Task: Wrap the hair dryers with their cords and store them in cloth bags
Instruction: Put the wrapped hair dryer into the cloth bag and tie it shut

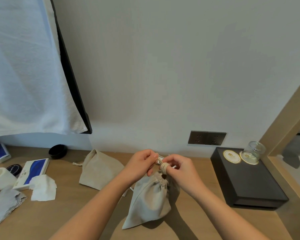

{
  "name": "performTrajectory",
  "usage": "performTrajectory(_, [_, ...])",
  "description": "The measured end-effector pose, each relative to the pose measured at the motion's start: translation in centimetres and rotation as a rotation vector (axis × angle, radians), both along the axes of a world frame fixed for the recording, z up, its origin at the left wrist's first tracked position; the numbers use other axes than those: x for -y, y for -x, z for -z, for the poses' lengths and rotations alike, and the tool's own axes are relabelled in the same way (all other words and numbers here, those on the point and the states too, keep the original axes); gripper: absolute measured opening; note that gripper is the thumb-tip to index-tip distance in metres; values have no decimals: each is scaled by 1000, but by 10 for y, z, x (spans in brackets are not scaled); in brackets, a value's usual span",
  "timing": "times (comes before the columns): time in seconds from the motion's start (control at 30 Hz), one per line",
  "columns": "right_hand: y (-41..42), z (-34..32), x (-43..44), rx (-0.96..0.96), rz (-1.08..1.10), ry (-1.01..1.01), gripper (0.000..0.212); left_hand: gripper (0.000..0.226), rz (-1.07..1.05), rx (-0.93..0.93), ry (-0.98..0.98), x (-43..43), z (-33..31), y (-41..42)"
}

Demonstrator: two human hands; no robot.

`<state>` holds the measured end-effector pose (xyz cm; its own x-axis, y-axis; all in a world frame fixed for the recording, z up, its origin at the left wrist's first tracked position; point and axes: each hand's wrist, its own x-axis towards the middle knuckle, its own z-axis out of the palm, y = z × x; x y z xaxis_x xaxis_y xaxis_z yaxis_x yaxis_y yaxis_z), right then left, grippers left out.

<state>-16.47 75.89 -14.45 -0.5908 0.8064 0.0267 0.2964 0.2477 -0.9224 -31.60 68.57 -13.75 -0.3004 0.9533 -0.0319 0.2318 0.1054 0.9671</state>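
At six o'clock, nearest the viewer, a filled cloth bag (151, 200) stands on the wooden bench (194, 220), its base toward the viewer and its gathered neck pointing to twelve. No hair dryer shows; judging by the bulge, one is already inside.

Just above the neck, both hands work the drawstring (164, 168). The left hand (142, 163) pinches a loop of it between thumb and curled fingers. The right hand (178, 168) is curled close against it, and several turns of cord lie in a tight coil between the two. Whether that coil sits round a finger or round the neck itself is hard to tell from here.

The step in hand looks like closing the bag. To do it well, keep the neck bunched shut, hold tension on the loop while the free end is tucked or knotted, and lay the turns side by side so they do not slip.

At ten o'clock from the hands lies a second cloth bag (99, 168), flat and closed. At three o'clock sits a black box (246, 181) carrying an upturned glass (254, 151), with a wall socket (206, 137) beyond.
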Motion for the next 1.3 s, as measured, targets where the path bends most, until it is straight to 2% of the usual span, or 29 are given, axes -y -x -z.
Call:
performTrajectory(0.13, [1,-1,-1,-110,35,183,12,23,2,-99,-29,0,1,13])
performTrajectory(0.33, [3,2,1,-199,96,353,9,14,25,-46,-124,3,0,21])
performTrajectory(0.4, [5,1,2,-206,127,380,9,18,-40,-153,-131,4,9,19])
performTrajectory(0.5, [9,-1,3,-196,184,365,9,28,-227,-435,-193,13,23,2])
performTrajectory(0.53, [10,-1,4,-194,202,352,9,26,-246,-436,-214,16,26,-6])
performTrajectory(0.67, [15,3,6,-204,247,292,8,11,-260,-247,-160,18,32,-27])
performTrajectory(0.77, [14,6,8,-197,261,251,8,6,-301,-228,-130,15,33,-29])
performTrajectory(1.1, [10,10,9,-180,184,188,9,17,-381,-101,-152,7,32,-35])
performTrajectory(1.2, [10,11,9,-220,171,243,12,21,-380,-80,-142,5,31,-29])
performTrajectory(1.3, [8,11,10,-309,188,430,12,23,-352,-83,-119,5,31,-25])
